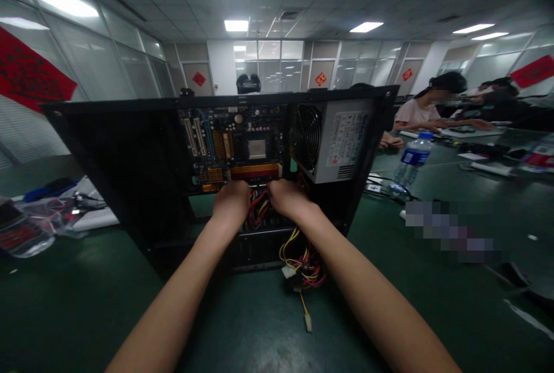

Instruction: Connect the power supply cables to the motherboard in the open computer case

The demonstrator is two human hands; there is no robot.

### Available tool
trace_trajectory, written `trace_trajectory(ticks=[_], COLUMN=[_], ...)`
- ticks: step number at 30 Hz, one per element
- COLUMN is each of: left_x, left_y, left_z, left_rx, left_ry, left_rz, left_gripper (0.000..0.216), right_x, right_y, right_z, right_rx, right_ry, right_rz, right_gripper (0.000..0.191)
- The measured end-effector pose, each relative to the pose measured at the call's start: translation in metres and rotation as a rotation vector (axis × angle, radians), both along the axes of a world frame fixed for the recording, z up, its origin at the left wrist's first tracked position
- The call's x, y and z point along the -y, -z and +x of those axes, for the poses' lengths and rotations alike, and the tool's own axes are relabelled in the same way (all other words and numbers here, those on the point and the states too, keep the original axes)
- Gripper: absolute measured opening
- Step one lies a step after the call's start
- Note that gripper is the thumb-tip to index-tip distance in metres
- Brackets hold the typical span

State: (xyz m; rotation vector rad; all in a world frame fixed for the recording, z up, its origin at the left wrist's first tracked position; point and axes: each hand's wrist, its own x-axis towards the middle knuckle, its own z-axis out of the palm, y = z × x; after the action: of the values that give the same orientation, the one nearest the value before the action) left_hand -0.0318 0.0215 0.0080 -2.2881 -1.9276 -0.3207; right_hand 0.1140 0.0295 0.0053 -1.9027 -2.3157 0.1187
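Observation:
A black computer case [104, 176] stands open-sided before me, and a motherboard [257, 125] shows inside it. Both hands are in the case, just below the motherboard's orange and yellow memory slots [255, 171]. My left hand [232, 198] is closed, with fingertips turned inward against a bundle of coloured cables [259, 208]. Close beside it, my right hand [289, 197] is closed at the other side of that bundle. The fingertips are mostly hidden. A silver power supply [346, 142] with a round fan sits at upper right. Loose power connectors [307, 322] hang out onto the table.
The case stands on a green table [268, 332]. To its right are a water bottle [413, 159] and black cords [392, 185]. A dark bottle [23, 228] and plastic bags [64, 208] lie left. Another person [426, 107] sits at the far right.

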Motion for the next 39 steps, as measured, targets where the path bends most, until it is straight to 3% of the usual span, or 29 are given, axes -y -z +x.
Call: trace_trajectory(ticks=[13, 17, 19, 22, 24, 27, 31, 34, 39], left_x=[0.006, 0.008, 0.010, 0.018, 0.029, 0.050, 0.069, 0.071, 0.070], left_y=[-0.002, -0.003, -0.006, -0.010, -0.009, -0.002, 0.004, -0.005, -0.040], left_z=[-0.001, -0.006, -0.008, -0.006, 0.000, 0.015, 0.031, 0.029, 0.003], left_rx=[-0.020, -0.022, -0.022, 0.085, 0.203, 0.218, 0.090, 0.195, 0.656], left_ry=[-0.024, -0.005, 0.022, 0.203, 0.384, 0.570, 0.593, 0.608, 0.585], left_rz=[0.045, 0.084, 0.112, 0.101, -0.009, -0.129, -0.092, -0.138, -0.257], left_gripper=[0.039, 0.039, 0.040, 0.037, 0.032, 0.028, 0.025, 0.022, 0.025], right_x=[0.008, 0.017, 0.027, 0.051, 0.070, 0.095, 0.110, 0.109, 0.102], right_y=[-0.002, -0.009, -0.019, -0.040, -0.054, -0.071, -0.078, -0.077, -0.075], right_z=[-0.005, 0.000, 0.007, 0.022, 0.034, 0.051, 0.067, 0.071, 0.067], right_rx=[0.023, 0.028, 0.019, -0.035, -0.060, -0.038, -0.043, -0.053, -0.063], right_ry=[0.029, -0.034, -0.155, -0.436, -0.520, -0.446, -0.349, -0.345, -0.477], right_rz=[0.096, 0.092, 0.079, 0.057, 0.009, -0.111, -0.135, -0.146, -0.210], right_gripper=[0.035, 0.035, 0.033, 0.026, 0.024, 0.024, 0.022, 0.019, 0.019])
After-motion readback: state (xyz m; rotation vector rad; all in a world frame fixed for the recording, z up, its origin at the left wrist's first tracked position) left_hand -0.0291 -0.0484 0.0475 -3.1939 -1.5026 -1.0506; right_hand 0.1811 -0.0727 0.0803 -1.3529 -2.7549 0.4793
